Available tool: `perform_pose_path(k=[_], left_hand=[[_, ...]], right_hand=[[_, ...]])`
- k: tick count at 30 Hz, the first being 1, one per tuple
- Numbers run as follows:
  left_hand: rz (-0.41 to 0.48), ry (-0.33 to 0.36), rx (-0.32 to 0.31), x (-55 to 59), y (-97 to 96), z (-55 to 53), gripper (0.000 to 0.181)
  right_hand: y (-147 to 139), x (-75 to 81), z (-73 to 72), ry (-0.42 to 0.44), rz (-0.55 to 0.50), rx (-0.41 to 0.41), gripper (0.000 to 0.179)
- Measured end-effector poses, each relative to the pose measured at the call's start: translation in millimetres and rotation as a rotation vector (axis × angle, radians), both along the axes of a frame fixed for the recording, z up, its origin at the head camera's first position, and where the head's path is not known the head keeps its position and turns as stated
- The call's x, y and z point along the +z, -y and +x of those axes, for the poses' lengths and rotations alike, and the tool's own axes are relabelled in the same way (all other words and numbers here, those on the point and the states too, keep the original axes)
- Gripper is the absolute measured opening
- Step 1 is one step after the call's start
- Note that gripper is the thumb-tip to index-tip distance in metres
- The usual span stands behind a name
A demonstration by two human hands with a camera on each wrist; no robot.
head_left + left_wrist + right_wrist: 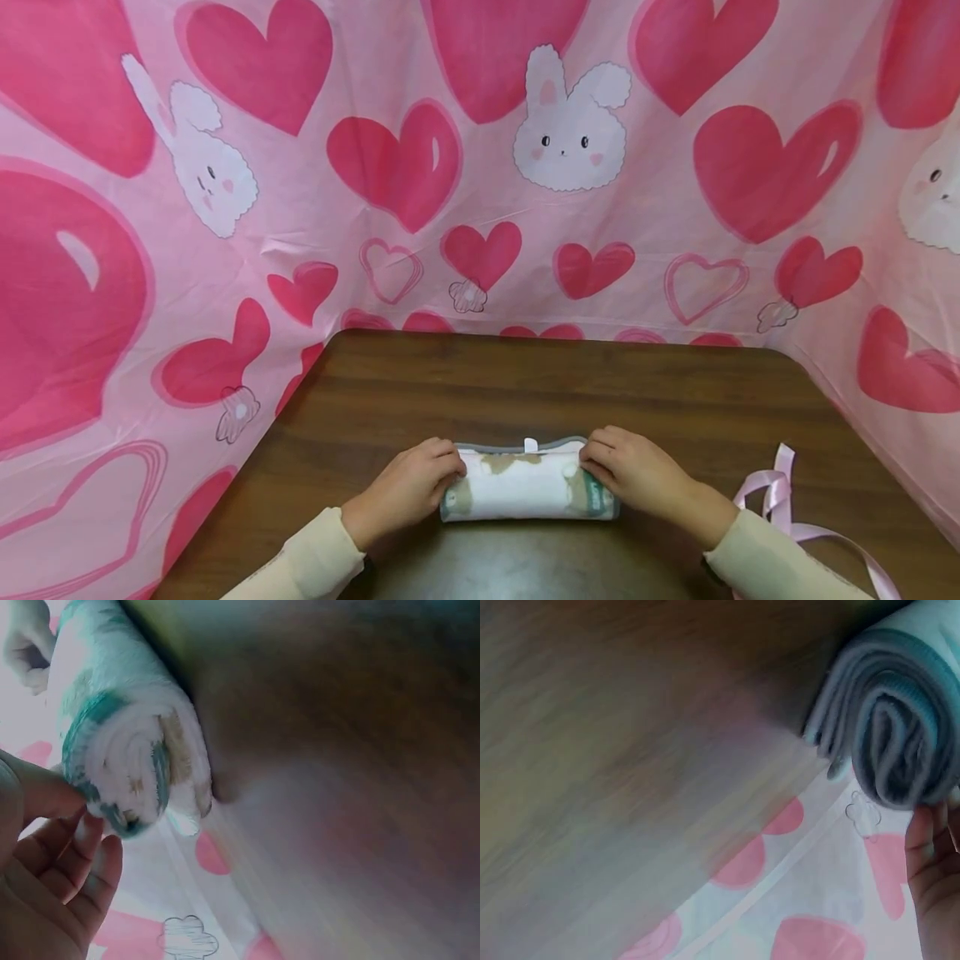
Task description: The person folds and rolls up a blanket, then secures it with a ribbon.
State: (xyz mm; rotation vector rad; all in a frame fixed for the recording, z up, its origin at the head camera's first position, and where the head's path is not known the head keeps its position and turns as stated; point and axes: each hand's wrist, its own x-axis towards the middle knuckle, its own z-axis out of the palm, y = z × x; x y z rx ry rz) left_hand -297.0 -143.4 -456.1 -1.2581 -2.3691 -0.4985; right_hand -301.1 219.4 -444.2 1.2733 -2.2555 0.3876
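Observation:
A white towel (525, 496) with tan patches and a grey-green border lies rolled up on the table, a small white tag at its far edge. My left hand (411, 482) pinches the roll's left end; in the left wrist view, thumb and fingertips meet at the edge of the spiral (127, 765). At the other end my right hand (643, 473) grips the towel. In the right wrist view the grey layered end (900, 742) shows, with fingertips against its underside and part of that hand cut off by the frame.
A pink ribbon (780, 496) lies in loose loops on the table's right side, near my right forearm. The brown wooden table (555, 383) has rounded far corners. Pink cloth (495, 192) with hearts and rabbits hangs around its back and sides.

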Motion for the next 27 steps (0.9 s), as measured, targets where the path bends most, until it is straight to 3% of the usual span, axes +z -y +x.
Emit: perform_pose_path(k=[4,13,18,24,27], left_hand=[[-0.045,0.021,0.027,0.9,1.8,3.4,0.009],[-0.209,0.155,0.121,1.4,2.9,5.0,0.062],[-0.273,0.225,0.158,-1.4,2.0,3.4,0.074],[-0.310,0.249,0.203,-1.8,-1.8,2.8,0.073],[-0.353,0.276,0.229,-2.2,-5.5,2.6,0.074]], right_hand=[[-4,0.3,2.9,0.013,0.027,-0.019,0.019],[-9,-0.6,6.6,0.176,0.187,-0.128,0.066],[-8,-0.4,8.5,0.295,0.284,-0.174,0.088],[-5,-2.3,3.8,0.360,0.325,-0.221,0.085],[-3,-2.5,-2.5,0.460,0.315,-0.272,0.085]])
